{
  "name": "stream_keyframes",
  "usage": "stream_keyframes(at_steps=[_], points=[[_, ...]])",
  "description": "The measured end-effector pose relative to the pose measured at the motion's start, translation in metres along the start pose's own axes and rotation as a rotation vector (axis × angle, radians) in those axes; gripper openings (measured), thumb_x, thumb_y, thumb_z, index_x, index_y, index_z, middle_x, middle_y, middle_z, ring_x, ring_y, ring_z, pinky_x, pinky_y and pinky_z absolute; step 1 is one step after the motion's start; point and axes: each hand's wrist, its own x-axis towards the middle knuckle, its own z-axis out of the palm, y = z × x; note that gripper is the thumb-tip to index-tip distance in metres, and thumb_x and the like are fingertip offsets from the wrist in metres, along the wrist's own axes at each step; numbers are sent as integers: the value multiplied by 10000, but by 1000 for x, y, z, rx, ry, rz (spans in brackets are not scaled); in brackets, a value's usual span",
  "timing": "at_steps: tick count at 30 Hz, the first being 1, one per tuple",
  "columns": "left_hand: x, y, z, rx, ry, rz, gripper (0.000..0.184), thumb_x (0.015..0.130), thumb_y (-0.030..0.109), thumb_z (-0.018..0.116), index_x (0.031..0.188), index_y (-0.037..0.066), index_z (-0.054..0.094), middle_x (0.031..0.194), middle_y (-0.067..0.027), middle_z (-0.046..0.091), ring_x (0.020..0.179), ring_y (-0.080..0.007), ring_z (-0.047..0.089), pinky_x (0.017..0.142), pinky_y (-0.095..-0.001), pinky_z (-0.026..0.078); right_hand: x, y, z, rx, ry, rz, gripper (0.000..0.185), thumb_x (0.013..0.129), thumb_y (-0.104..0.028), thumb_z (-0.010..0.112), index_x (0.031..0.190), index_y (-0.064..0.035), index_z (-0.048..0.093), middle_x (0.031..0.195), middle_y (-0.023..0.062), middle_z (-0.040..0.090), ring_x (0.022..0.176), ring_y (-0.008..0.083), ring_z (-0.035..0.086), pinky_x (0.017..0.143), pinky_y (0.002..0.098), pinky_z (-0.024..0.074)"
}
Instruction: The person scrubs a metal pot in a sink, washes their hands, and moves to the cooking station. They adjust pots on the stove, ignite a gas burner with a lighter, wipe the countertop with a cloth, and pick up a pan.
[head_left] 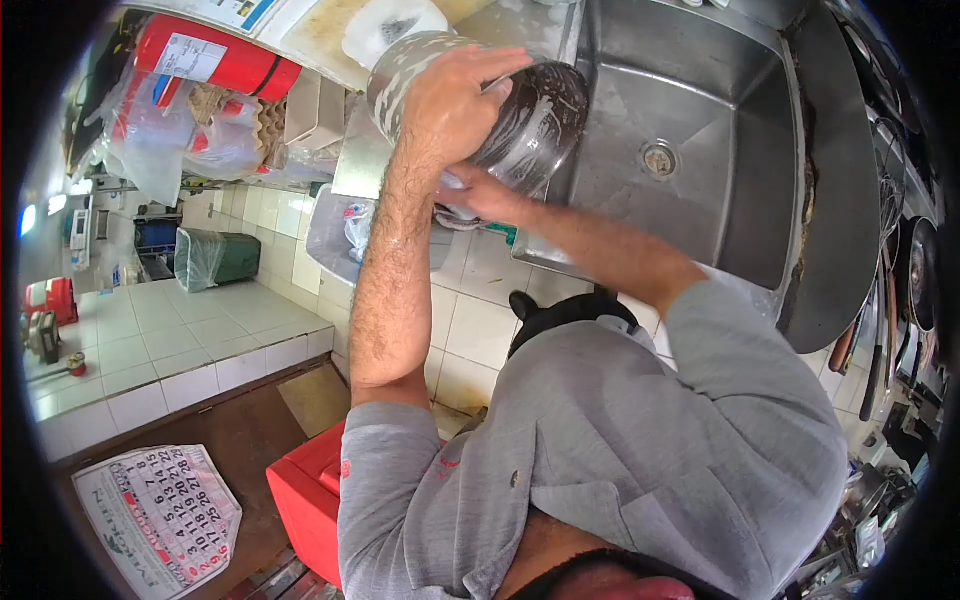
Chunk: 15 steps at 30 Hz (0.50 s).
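A large metal pot, streaked with white suds, lies tilted at the left edge of the sink. My left hand is laid across the pot and steadies it, the fingers stretched together over its surface. Lower down, beside the pot's near side, is my right hand. Its fingers are closed, with something pale showing at them that I cannot make out. My left forearm partly hides the pot and the area next to my right hand.
To the right is a steel sink with a round drain. A white foamy dish sits behind the pot. Below stands a grey plastic bin. A red fire extinguisher lies at upper left. Pans and utensils hang at far right.
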Motion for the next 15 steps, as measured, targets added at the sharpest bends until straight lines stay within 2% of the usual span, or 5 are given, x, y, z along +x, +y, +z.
stream_keyframes(at_steps=[5,8,11,14,15], points=[[-7,-5,0,-44,93,5,245,777,157,516,1003,185,608,1091,27,563,1084,-265,458,917,-344,363,25,-25,-128,-1648,-568,-318,585,721,-391,592,1251,-242,393,1264,74,412,1218,220,306,1023,473,81],[-2,-4,1,-13,77,25,243,772,164,519,995,190,611,1075,25,570,1066,-254,469,898,-339,377,18,11,-104,-1284,-433,-326,609,715,-393,599,1261,-237,378,1255,81,421,1210,225,317,1022,461,104],[8,-5,4,-9,45,11,244,765,171,524,991,183,613,1057,17,577,1036,-244,484,876,-336,389,4,-2,-13,-168,-74,19,549,755,-368,583,1238,-171,413,1234,95,439,1193,234,339,1015,435,146],[18,-1,4,-53,-67,-77,233,756,178,531,972,172,619,1030,-9,588,1007,-237,495,849,-333,401,6,7,-14,-139,-88,-153,498,777,-372,562,1224,-198,429,1228,95,444,1200,243,325,1015,427,156],[18,0,4,-56,-67,-68,233,756,178,531,972,172,619,1030,-9,588,1007,-237,495,849,-333,401,5,10,-51,-932,-171,-379,497,767,-372,561,1221,-219,430,1245,92,425,1216,242,302,1018,458,134]])
